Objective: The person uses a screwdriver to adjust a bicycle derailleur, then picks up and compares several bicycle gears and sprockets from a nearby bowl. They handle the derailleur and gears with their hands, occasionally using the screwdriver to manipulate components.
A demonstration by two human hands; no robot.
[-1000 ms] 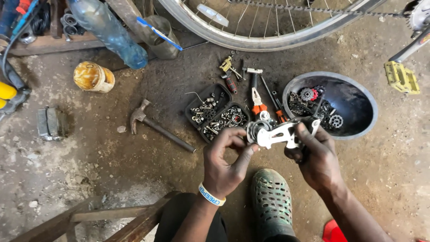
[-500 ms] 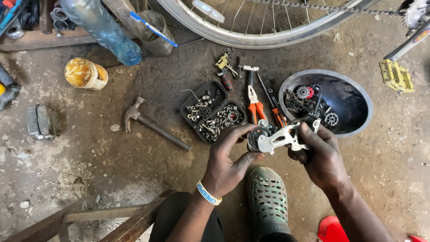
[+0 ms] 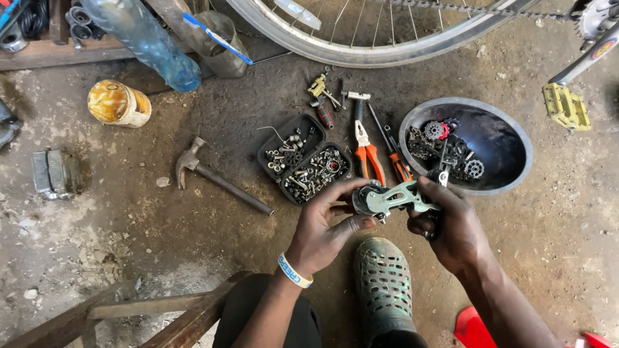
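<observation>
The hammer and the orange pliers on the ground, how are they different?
The hammer is rusty brown all over; the pliers have bright orange handles. The hammer lies slanted, alone on bare ground; the pliers lie nearly straight up the picture, between a parts tray and a dark bowl. Neither hand touches either tool.

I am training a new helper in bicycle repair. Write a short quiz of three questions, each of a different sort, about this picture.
1. True or false: both hands hold the grey derailleur part.
2. Which tool lies left of the black parts tray? A) hammer B) saw C) wrench
3. Fill in: the small gears lie in a round dark ____.

Key:
1. True: the left hand and the right hand both grip it.
2. A: the hammer lies on the ground.
3. bowl.
</observation>
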